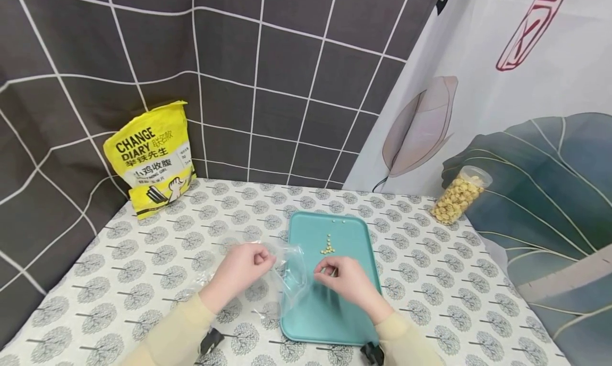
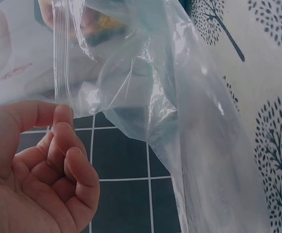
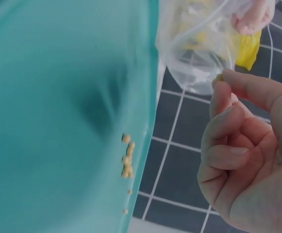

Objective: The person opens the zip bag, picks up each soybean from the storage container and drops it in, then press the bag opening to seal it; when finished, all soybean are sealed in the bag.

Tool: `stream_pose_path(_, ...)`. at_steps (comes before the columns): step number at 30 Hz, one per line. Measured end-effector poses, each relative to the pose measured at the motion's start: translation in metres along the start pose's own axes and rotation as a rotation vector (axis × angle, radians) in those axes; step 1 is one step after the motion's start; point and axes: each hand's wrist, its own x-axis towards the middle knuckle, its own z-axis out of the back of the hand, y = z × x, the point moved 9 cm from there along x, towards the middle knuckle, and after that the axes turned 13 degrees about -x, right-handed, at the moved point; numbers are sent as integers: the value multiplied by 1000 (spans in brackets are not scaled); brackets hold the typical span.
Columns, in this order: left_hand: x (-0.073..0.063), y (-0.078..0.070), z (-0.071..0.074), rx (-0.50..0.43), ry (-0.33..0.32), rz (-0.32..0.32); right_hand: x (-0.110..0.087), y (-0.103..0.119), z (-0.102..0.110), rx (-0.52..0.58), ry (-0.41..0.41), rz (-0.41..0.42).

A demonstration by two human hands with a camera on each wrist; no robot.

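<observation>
My left hand [image 1: 243, 267] pinches the edge of a clear zip bag [image 1: 295, 270] between thumb and forefinger. In the left wrist view the bag's ribbed zip strip [image 2: 63, 58] runs up from the fingertips. The bag's mouth spreads over the left rim of a teal tray [image 1: 308, 323]. Above the tray, my right hand [image 1: 348, 281] pinches a small yellow bean [image 3: 219, 77] between thumb and forefinger, the other fingers curled. Several like beans [image 1: 328, 249] lie in a loose cluster toward the tray's far end.
At the back left stands a yellow snack bag [image 1: 158, 156] against the dark grid curtain [image 1: 229, 105]. A clear jar of popcorn-like pieces [image 1: 459, 196] leans at the back right. The tree-print tablecloth [image 1: 430, 323] spreads around the tray.
</observation>
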Motion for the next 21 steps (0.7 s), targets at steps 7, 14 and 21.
stream_pose_path(7,1,-2,-2,12,3,-9,10,12,-12,8,35,40)
stream_pose_path(14,2,-1,-4,8,9,-17,14,18,-23,40,63,70)
stream_pose_path(21,2,3,-5,3,8,-9,15,12,-23,62,50,49)
